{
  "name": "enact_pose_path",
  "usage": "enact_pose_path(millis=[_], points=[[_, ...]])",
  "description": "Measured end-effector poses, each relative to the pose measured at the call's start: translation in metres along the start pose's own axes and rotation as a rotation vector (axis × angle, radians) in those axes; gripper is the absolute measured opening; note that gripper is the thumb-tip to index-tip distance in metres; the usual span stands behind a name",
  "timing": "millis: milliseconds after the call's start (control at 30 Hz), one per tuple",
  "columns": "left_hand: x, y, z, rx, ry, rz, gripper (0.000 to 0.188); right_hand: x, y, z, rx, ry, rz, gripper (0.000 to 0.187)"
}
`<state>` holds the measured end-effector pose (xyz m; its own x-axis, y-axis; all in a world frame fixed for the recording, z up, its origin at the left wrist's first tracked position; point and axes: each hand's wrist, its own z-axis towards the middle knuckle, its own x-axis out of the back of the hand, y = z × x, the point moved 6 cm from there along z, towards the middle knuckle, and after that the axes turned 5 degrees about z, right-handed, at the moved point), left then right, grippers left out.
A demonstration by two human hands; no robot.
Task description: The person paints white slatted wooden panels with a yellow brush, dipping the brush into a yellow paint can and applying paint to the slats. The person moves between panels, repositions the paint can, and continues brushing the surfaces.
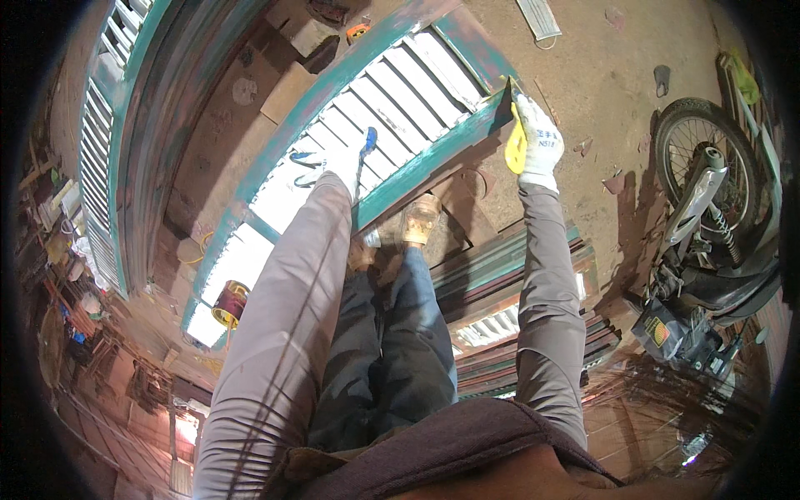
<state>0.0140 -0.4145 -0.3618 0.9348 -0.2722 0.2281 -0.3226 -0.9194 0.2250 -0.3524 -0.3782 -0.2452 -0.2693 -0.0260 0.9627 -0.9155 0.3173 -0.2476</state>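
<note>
Firstly, head view, entries in order:

1. Shutter (392, 108): a long louvred wooden panel with a teal frame and pale slats, lying at a slant across the dirt floor (600, 75) just ahead of the person's shoes (417, 218). Judged heavy, stiff and awkward for its length. The slats look thin and likely to crack, so the solid frame rails are the places to take hold. The paint looks worn and patchy, and probably rough to the touch.
2. Left hand (337, 162): in a white glove, resting on the slats near the lower rail, closed round a blue-handled tool (369, 140). What kind of tool cannot be told.
3. Right hand (537, 142): in a white glove, at the far end of the lower rail, wrapped round a scraper (514, 137) with a yellow handle, its dark blade touching the frame corner.
4. Stack of further shutters (508, 321): beside the right leg.
5. Motorbike (708, 242): parked to the right, well apart.
6. Red tin (231, 302): left, beside the shutter's near end.
</note>
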Motion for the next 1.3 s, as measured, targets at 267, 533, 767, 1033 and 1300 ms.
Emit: enact_pose_path(millis=[267, 533, 767, 1033, 1300], points=[[0.003, -0.003, 0.003, 0.001, 0.04, -0.003, 0.053, -0.024, -0.029, -0.012, 0.012, -0.145, -0.07, 0.04], [0.001, -0.003, 0.001, 0.006, 0.062, -0.01, 0.034, 0.045, -0.01, 0.031, 0.296, -0.001, 0.098, 0.041], [0.004, -0.004, 0.0, 0.018, 0.079, -0.031, 0.02, 0.006, 0.022, 0.002, 0.467, -0.205, 0.08, 0.038], [0.0, -0.004, -0.007, 0.042, -0.052, 0.009, 0.069, 0.056, 0.011, 0.045, 0.568, -0.06, 0.155, 0.039], [0.005, -0.009, -0.014, 0.045, -0.162, 0.144, 0.119, 0.054, 0.02, 0.008, 0.516, -0.202, 0.273, 0.029]])
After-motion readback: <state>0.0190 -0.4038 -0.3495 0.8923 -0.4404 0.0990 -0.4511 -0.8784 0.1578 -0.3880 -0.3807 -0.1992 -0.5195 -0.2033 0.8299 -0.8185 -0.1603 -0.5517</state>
